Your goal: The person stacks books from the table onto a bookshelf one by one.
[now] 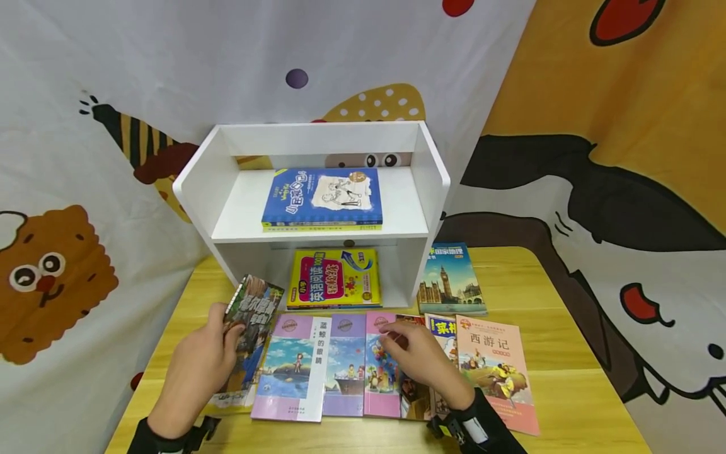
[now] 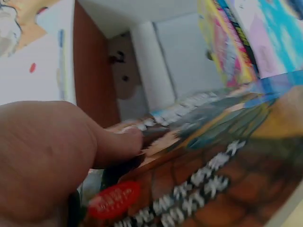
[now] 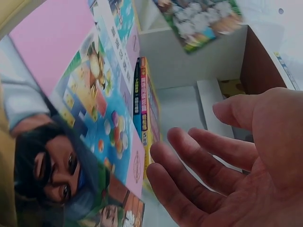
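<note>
My left hand [image 1: 195,362] grips a dark comic-style book [image 1: 258,309] by its left edge, thumb on the cover. The book is tilted up in front of the shelf's left side and overlaps another book [image 1: 227,400] lying under it. In the left wrist view the thumb [image 2: 118,144] presses on a cover. My right hand [image 1: 422,356] hovers over a pink book [image 1: 382,403] and a dark-covered book [image 1: 414,403], fingers loosely bent and holding nothing. The right wrist view shows its fingers [image 3: 189,165] spread apart.
A white two-tier shelf [image 1: 323,236] holds blue books [image 1: 323,195] above and a yellow book [image 1: 368,277] below. Purple books [image 1: 346,353] and an orange-pink book [image 1: 493,378] lie in the front row. A teal book [image 1: 448,277] lies right of the shelf on the wooden table [image 1: 567,378].
</note>
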Demonstrator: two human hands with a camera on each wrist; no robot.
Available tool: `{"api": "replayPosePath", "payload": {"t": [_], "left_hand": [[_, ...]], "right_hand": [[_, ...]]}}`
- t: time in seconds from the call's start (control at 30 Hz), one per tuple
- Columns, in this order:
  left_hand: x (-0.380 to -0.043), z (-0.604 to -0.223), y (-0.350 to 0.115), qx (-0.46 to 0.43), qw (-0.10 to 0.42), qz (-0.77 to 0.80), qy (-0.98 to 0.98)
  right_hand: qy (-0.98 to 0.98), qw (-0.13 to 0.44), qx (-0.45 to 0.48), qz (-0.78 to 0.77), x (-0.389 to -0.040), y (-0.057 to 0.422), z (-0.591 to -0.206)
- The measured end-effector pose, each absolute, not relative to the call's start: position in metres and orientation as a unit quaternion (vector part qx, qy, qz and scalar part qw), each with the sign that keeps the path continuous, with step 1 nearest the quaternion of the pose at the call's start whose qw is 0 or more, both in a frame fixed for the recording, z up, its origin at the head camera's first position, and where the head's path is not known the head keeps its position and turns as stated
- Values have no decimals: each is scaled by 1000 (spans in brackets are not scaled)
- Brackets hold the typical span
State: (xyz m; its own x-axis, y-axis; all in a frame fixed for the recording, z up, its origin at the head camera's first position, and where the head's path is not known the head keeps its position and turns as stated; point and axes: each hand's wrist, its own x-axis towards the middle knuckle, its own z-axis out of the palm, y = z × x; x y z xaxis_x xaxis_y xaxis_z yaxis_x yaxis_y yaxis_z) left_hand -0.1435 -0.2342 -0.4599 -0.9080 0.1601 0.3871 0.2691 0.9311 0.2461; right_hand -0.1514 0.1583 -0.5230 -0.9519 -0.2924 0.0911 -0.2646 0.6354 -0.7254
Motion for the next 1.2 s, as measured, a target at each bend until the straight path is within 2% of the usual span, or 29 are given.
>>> {"api": "replayPosePath", "payload": {"t": [0.2, 0.27, 0.33, 0.43, 0.53, 0.67, 0.83, 1.07, 1.2], "left_hand": [[-141, -445, -213, -198, 261, -188, -926], [-142, -447, -201, -237, 271, -219, -907], [-144, -451, -189, -268, 261, -260, -890], [-146, -459, -172, -294, 221, -345, -864], [-147, -464, -158, -305, 173, -429, -832], [-145, -460, -145, -302, 134, -485, -810], [-148, -466, -143, -271, 100, -483, -826], [-159, -467, -152, -237, 130, -473, -839], [-161, -467, -154, -246, 146, -436, -853]], "right_hand": [[894, 29, -188, -405, -153, 146, -514], [887, 34, -209, -409, -154, 140, -510], [876, 50, -237, -418, -155, 132, -506], [864, 78, -268, -419, -156, 120, -499], [868, 84, -258, -415, -155, 112, -493], [871, 34, -237, -428, -156, 112, -490], [833, -34, -249, -493, -160, 117, -488], [817, -176, -264, -481, -164, 131, -476], [829, -192, -299, -432, -165, 138, -469]]}}
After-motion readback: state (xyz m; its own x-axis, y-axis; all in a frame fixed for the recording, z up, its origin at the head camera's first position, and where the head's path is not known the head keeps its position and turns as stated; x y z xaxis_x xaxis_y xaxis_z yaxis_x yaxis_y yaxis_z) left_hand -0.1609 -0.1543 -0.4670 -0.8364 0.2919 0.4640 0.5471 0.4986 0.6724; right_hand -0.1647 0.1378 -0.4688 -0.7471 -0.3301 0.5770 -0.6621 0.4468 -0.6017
